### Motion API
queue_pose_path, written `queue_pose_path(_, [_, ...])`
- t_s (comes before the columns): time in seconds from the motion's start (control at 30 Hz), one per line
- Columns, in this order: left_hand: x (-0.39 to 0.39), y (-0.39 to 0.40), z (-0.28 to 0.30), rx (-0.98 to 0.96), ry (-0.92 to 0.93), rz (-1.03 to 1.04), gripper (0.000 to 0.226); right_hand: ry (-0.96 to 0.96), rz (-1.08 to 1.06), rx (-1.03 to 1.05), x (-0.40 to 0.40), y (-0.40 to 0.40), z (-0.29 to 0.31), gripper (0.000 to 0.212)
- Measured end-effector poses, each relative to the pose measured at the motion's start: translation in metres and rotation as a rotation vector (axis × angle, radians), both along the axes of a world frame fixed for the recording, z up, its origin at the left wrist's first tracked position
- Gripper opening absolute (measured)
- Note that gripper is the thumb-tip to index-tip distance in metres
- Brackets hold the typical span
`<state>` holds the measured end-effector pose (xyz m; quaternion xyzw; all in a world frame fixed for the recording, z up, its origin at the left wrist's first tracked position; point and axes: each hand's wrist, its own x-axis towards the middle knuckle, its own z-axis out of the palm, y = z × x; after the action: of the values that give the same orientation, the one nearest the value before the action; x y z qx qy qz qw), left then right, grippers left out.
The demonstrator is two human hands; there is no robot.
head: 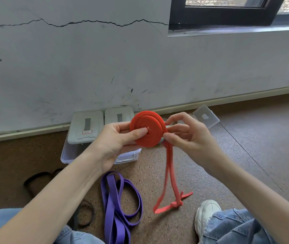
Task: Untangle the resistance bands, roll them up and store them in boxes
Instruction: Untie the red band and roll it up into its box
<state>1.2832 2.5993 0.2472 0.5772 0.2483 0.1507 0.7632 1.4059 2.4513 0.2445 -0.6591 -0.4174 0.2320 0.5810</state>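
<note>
The red band is held up in front of the person, most of it already wound into a flat coil. The left hand holds that coil with the thumb pressed on its centre and the fingers behind. The right hand pinches the coil's lower right edge, where two loose strands leave it and hang down to a knotted end near the floor.

The band looks soft, thin and light, so weight is no concern; the trouble is springiness. The turns seem already to sit slightly stepped, and the coil will likely slide apart if the thumb's pressure on the centre eases. The best hold is therefore flat across both faces, with the other hand feeding the tail under slight tension. The knot in the tail probably needs undoing before the last turns go on.

A purple band lies loose on the floor between the knees, with a black band to its left. Clear boxes stand against the wall, one lid open, though what they hold is hard to tell.
</note>
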Motion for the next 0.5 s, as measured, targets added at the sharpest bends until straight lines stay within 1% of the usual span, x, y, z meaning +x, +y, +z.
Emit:
queue_pose_path(0.07, [0.0023, -0.0032, -0.0043, 0.0, -0.01, 0.033, 0.02, 0.022, -0.013, 0.009, -0.0023, 0.0004, -0.0024, 0.019])
queue_pose_path(0.13, [0.0034, -0.0068, -0.009, -0.018, -0.024, 0.038, 0.03, 0.031, -0.024, 0.008, -0.0021, 0.0007, -0.0036, 0.023])
queue_pose_path(0.17, [0.0029, -0.0079, -0.0107, -0.032, -0.027, 0.018, 0.033, 0.012, -0.033, 0.002, -0.0015, 0.0007, -0.0038, 0.024])
queue_pose_path(0.23, [0.0005, -0.0076, -0.0096, -0.024, 0.006, -0.083, 0.033, -0.049, -0.025, -0.015, -0.0003, 0.0, -0.0027, 0.025])
queue_pose_path(0.27, [-0.001, -0.0059, -0.0075, 0.027, 0.05, -0.158, 0.031, -0.092, 0.007, -0.038, 0.0001, -0.0007, -0.0017, 0.026])
queue_pose_path(0.33, [-0.0034, -0.0018, -0.0038, 0.206, 0.149, -0.296, 0.029, -0.205, 0.078, -0.106, -0.0006, -0.0016, -0.001, 0.033])
queue_pose_path(0.4, [-0.0036, -0.0015, -0.0035, 0.316, 0.179, -0.326, 0.031, -0.252, 0.106, -0.152, -0.0014, -0.0014, -0.0017, 0.034])
queue_pose_path(0.47, [-0.0036, -0.0046, -0.0039, 0.341, 0.134, -0.282, 0.028, -0.18, 0.092, -0.132, -0.0003, -0.0017, -0.0014, 0.029])
queue_pose_path(0.5, [-0.0036, -0.0053, -0.0032, 0.337, 0.099, -0.256, 0.026, -0.093, 0.077, -0.108, 0.0008, -0.0024, -0.0001, 0.027])
